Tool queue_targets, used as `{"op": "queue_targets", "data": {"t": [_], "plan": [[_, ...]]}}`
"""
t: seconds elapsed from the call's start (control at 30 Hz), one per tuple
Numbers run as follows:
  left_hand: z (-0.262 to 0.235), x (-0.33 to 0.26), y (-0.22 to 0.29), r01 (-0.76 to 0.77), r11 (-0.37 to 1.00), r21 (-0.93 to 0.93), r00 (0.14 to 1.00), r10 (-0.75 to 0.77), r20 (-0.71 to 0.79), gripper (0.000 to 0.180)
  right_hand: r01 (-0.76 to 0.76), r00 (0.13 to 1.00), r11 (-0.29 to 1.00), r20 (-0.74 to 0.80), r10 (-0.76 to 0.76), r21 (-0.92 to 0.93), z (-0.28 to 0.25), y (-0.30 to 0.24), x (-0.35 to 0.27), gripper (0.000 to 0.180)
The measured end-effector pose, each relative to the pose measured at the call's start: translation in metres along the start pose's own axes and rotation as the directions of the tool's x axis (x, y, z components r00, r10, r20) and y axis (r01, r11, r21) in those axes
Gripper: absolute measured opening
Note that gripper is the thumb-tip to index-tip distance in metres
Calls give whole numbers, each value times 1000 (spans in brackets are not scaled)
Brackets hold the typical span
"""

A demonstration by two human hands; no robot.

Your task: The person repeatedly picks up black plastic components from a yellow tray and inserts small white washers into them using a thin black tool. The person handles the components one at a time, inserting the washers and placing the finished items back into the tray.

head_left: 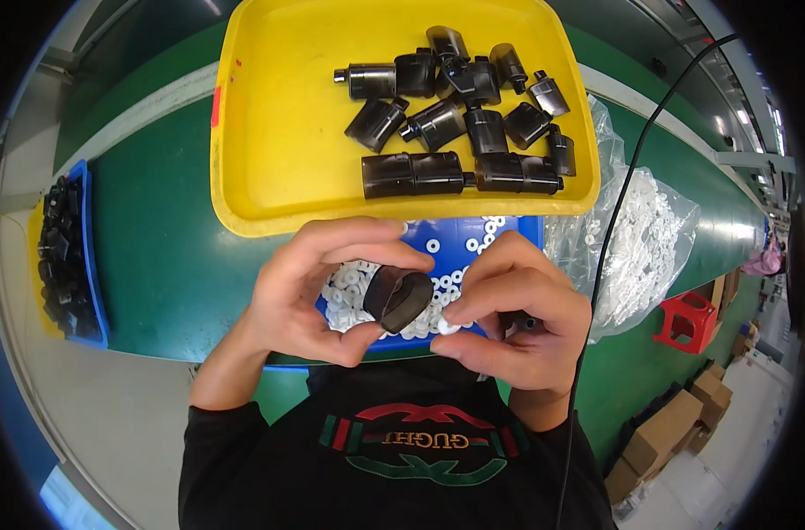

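My left hand (305,296) is closed round a smoky, see-through plastic shell (400,299), its hollow end turned toward my right hand. Between thumb and forefinger, my right hand (526,314) pinches a small white washer (448,325), a little apart from the shell. Another dark piece (521,323) shows against the curled fingers of that hand; its kind I cannot make out. Beneath both hands lies a blue tray (455,234) with many loose white washers (345,287), partly hidden by my hands.
Beyond my hands, a yellow tray (283,132) holds several dark shells (438,124). A clear bag of white washers (636,238) lies to the right. At far left stands a blue-edged bin (91,256) of dark parts. A black cable (616,203) hangs across the right side.
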State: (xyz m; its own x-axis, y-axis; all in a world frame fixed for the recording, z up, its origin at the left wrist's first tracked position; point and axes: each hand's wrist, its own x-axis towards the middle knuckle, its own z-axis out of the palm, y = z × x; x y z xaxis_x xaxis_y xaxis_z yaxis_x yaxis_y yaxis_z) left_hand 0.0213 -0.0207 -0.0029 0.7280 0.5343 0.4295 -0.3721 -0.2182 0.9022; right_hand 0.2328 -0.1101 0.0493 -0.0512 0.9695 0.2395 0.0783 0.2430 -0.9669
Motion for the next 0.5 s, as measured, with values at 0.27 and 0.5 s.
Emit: {"op": "queue_targets", "data": {"t": [0.27, 0.5], "plan": [[-3, -4, 1, 121, 968, -220, 990, -103, 92, 84, -36, 995, 998, 92, 31, 44, 5, 8, 5, 45], [1, -6, 0, 124, 946, -300, 992, -110, 62, 79, -63, 991, 994, 113, 74, -94, 5, -2, -2, 47]]}}
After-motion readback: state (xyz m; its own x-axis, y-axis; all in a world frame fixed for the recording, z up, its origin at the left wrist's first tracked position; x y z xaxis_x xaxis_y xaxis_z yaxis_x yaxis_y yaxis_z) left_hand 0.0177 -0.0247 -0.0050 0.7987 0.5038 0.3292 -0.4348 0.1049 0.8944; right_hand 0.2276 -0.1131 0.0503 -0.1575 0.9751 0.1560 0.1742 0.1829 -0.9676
